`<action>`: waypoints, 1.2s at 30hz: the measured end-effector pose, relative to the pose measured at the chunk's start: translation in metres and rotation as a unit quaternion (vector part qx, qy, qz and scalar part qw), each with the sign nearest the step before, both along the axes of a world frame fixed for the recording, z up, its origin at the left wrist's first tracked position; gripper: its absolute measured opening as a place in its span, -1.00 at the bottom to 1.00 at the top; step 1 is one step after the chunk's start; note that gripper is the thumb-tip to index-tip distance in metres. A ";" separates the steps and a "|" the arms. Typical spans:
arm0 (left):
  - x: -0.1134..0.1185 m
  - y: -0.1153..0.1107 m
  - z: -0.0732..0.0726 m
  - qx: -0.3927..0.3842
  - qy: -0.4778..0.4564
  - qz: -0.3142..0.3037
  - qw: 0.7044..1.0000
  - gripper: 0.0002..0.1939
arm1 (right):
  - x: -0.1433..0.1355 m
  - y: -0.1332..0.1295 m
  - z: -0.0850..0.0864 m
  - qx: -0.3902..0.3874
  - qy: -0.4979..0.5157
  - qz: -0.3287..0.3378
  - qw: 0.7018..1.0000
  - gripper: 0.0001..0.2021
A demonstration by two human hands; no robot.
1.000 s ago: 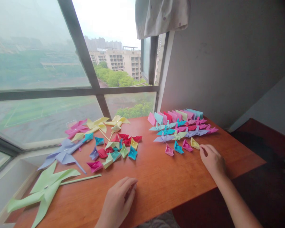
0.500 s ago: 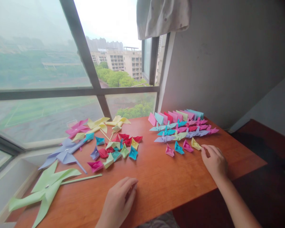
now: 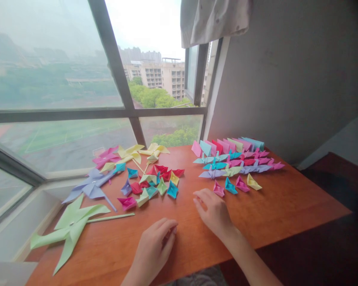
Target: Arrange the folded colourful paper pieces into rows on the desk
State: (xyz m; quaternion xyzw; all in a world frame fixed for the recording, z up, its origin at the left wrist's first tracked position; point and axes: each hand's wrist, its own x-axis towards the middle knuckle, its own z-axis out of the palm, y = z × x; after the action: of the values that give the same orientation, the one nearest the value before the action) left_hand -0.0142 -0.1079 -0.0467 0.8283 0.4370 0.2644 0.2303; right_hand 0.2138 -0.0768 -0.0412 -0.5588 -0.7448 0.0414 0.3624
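Note:
My right hand (image 3: 213,212) hangs over the middle of the table, fingers and thumb apart and nothing between them. Just beyond it, a pink paper boat (image 3: 218,188) starts a short row with a blue paper boat (image 3: 230,186), a magenta paper boat (image 3: 242,184) and a yellow paper boat (image 3: 253,182). My left hand (image 3: 155,248) rests near the front edge, loosely curled, with no object showing in it. Left of my right hand lies a loose cluster of paper boats, among them a blue paper boat (image 3: 172,190) and a magenta paper boat (image 3: 127,203).
Rows of paper cranes (image 3: 232,171) and folded paper pieces (image 3: 223,146) stand at the back right. Several paper pinwheels lie left, including a green pinwheel (image 3: 71,223) and a purple pinwheel (image 3: 93,184). A window (image 3: 164,111) borders the wooden table (image 3: 274,214).
My right hand has moved left from beside the yellow boat, which now stands free at the row's right end. My left hand stays by the front edge. The view has shifted slightly.

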 end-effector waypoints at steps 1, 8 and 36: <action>0.000 0.000 0.000 -0.001 -0.002 0.003 1.000 -0.80 | -0.015 0.002 0.001 -0.024 -0.012 0.008 1.000 -0.80; 0.001 -0.001 0.000 -0.005 -0.039 0.040 0.998 -0.80 | -0.064 0.023 0.007 -0.080 -0.090 -0.015 0.993 -0.79; 0.004 0.014 0.006 0.013 -0.049 0.037 0.998 -0.81 | 0.004 -0.029 0.002 -0.102 0.070 0.150 0.981 -0.79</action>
State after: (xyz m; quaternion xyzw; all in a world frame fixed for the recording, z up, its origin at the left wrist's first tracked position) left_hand -0.0103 -0.0934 -0.0402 0.8005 0.4519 0.3186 0.2312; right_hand 0.2179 -0.1056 -0.0391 -0.4706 -0.7846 0.2103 0.3445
